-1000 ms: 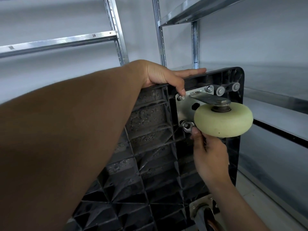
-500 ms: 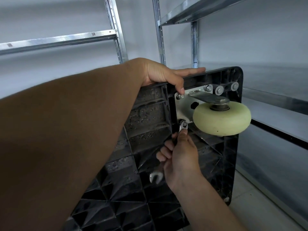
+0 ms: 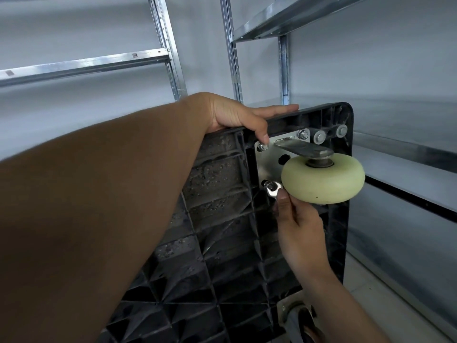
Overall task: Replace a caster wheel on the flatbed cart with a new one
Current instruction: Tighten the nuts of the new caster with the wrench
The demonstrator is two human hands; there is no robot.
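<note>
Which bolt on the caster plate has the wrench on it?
The lower-left bolt, beside the cream wheel; the wrench grips only that one.

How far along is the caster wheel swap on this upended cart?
Done: the cream-coloured caster wheel sits on its metal mounting plate against the black ribbed cart underside, with nuts at the upper corners. In hand: the right hand holds a small silver wrench on the lower-left nut; the left hand steadies the cart's top edge. Left: finishing the nuts; tightness can't be judged.
</note>
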